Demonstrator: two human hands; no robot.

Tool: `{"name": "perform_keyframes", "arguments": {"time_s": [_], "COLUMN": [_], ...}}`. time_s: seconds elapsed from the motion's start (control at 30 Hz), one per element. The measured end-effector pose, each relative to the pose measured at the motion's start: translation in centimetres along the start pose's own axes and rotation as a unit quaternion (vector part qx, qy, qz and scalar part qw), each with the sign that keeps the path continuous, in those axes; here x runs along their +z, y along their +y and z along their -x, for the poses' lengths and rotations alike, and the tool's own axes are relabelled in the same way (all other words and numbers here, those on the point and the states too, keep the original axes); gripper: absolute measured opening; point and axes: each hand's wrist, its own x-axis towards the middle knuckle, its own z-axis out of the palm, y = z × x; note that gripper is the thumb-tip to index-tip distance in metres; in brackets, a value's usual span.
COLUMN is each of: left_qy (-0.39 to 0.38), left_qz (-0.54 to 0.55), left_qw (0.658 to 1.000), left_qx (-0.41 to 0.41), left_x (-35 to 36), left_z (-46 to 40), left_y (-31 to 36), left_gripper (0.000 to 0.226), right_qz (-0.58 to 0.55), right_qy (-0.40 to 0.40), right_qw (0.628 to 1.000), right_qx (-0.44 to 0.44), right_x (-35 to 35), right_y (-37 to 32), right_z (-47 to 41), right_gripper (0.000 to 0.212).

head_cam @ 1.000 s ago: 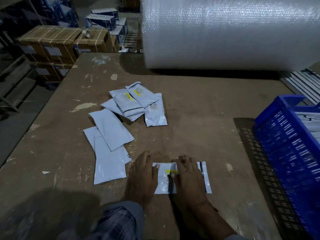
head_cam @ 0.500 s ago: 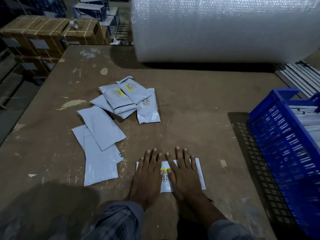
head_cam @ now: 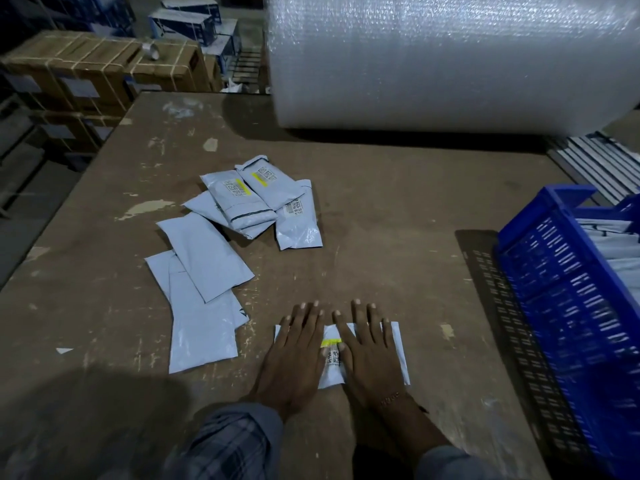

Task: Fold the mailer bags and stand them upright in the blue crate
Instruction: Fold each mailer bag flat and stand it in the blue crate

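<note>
A folded white mailer bag [head_cam: 332,363] with a yellow stripe and barcode label lies flat near the table's front edge. My left hand [head_cam: 294,355] and my right hand [head_cam: 369,355] press on it side by side, palms down, fingers straight. Flat unfolded mailer bags [head_cam: 204,306] lie to the left. A heap of filled, labelled mailer bags [head_cam: 256,199] sits further back. The blue crate [head_cam: 568,306] stands at the right edge, with pale mailer bags [head_cam: 620,244] upright inside it.
A huge roll of bubble wrap [head_cam: 450,60] fills the back of the brown table [head_cam: 381,220]. Strapped cardboard boxes [head_cam: 97,67] are stacked beyond the table's left edge. Grey slats [head_cam: 595,161] lie behind the crate.
Both hands went from curled over the bag to lying flat on it, fingers spread straight. The bag now looks narrower and folded under the palms.
</note>
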Motion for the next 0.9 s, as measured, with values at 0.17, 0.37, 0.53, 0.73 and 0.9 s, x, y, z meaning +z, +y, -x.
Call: {"name": "perform_keyframes", "arguments": {"time_s": [0.17,0.37,0.53,0.73,0.9], "left_qy": [-0.009,0.014,-0.016,-0.028,-0.015], "left_qz": [-0.006,-0.029,-0.021,-0.024,-0.008], "left_qw": [1.0,0.999,1.0,0.998,0.999], "left_qx": [-0.006,0.028,0.013,-0.048,0.028], "left_x": [-1.0,-0.2,-1.2,-0.2,-1.5], "left_z": [-0.7,1.1,-0.1,0.6,2.2], "left_y": [-1.3,1.7,-1.1,1.8,0.5], "left_gripper": [0.067,0.068,0.066,0.074,0.069], "right_qz": [0.008,0.004,-0.01,-0.004,-0.011], "right_qy": [0.011,-0.002,0.005,0.004,0.016], "right_qw": [1.0,1.0,1.0,1.0,0.999], "right_qx": [-0.008,-0.007,0.002,-0.022,0.026], "right_x": [0.2,0.4,0.4,0.3,-0.2], "right_y": [-0.6,0.4,-0.6,0.1,0.5], "right_z": [2.6,0.8,2.6,3.3,-1.1], "right_gripper": [0.061,0.056,0.058,0.062,0.058]}}
